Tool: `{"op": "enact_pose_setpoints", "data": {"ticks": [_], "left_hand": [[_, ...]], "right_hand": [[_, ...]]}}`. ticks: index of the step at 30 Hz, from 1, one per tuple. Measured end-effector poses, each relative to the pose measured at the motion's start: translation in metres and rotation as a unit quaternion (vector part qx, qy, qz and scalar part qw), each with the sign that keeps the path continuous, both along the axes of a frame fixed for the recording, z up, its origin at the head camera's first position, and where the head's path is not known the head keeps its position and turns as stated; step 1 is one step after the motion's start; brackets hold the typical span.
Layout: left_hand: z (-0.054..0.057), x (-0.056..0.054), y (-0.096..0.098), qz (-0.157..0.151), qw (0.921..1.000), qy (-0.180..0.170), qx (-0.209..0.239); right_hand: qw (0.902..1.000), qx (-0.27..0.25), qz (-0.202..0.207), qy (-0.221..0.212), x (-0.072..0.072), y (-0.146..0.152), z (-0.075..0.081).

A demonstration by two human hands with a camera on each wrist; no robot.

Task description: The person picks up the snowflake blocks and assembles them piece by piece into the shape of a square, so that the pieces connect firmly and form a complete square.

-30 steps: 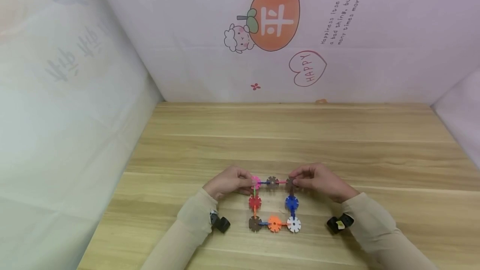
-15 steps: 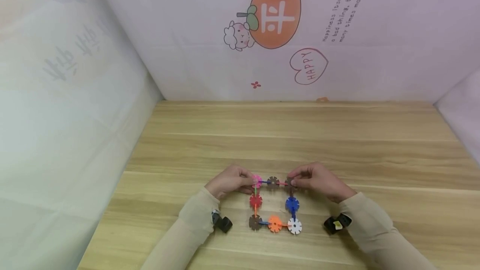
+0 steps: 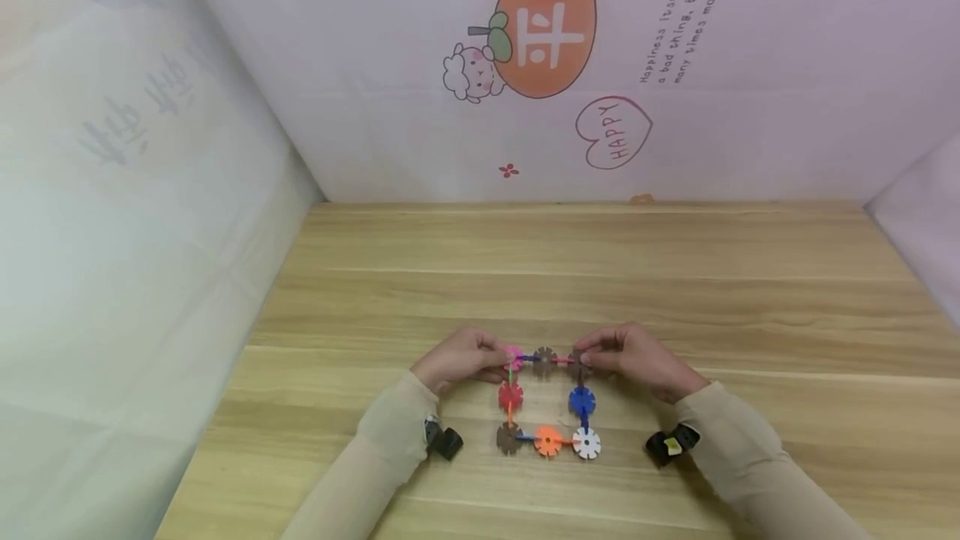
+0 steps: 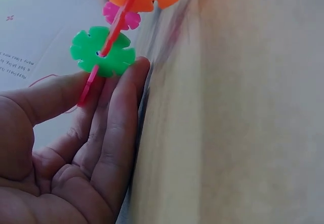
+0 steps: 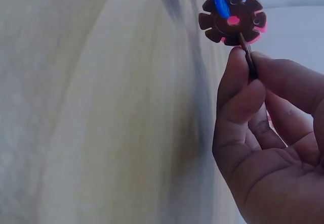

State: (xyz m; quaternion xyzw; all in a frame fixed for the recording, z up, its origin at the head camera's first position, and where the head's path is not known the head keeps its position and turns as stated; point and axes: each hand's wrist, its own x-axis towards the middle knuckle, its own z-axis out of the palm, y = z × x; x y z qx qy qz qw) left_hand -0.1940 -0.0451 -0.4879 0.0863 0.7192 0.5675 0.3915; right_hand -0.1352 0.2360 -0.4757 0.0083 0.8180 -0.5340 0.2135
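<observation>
Notched plastic building discs are slotted together into a square frame, with other discs standing edge-on between the flat ones. My left hand (image 3: pixel 467 355) pinches the pink disc (image 4: pixel 89 85) at the far left corner between thumb and fingers; a green disc (image 4: pixel 96 47) joins it. At the far right corner, the thumb and fingers of my right hand (image 3: pixel 628 357) grip a brown disc (image 5: pixel 248 57) by its edge. Between the hands is another brown disc (image 3: pixel 545 361). Red (image 3: pixel 511 396) and blue (image 3: pixel 582 401) discs form the sides. Dark brown (image 3: pixel 509 438), orange (image 3: pixel 548 441) and white (image 3: pixel 587 443) discs line the near side.
The frame is over a wooden table (image 3: pixel 405 273). A printed white cloth (image 3: pixel 405 140) rises behind the far edge, and another cloth (image 3: pixel 150 257) hangs along the left. Black wrist cameras (image 3: pixel 448 443) are strapped over both sleeves.
The near side of the disc square has shifted slightly away from the person since half a second ago. Both hands keep their hold on the far corners and barely move.
</observation>
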Motion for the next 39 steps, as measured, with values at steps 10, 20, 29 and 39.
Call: {"op": "enact_pose_setpoints", "data": {"ticks": [10,20,29,39], "left_hand": [[0.002,-0.02,0.011,0.034,0.9992,0.015,-0.014],[0.006,-0.05,0.022,0.067,0.9977,-0.003,-0.012],[0.012,-0.056,0.023,0.096,0.995,-0.027,-0.004],[0.024,-0.053,0.015,0.079,0.9969,0.004,-0.003]], "right_hand": [[0.9995,0.012,-0.024,0.018,-0.022,0.006,-0.006],[0.9975,0.04,-0.038,0.045,-0.057,0.01,-0.008],[0.9955,0.057,-0.049,0.058,-0.064,0.01,-0.009],[0.9974,0.016,-0.06,0.036,-0.062,0.011,0.0]]}}
